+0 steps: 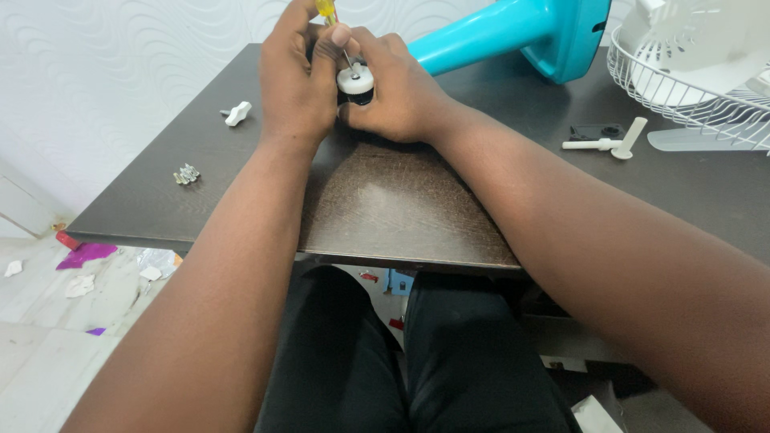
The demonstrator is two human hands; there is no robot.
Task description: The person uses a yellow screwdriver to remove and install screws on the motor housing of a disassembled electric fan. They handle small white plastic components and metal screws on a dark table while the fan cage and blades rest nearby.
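Dark tabletop stood against a white patterned wall. At its left lay a small cluster of metal screws and a white knob. Centrally, the left hand was clenched around a yellow-handled screwdriver, tip down on a white-and-black round part grasped by the right hand. Further right were a turquoise fan stand, a white peg and a white fan grille.
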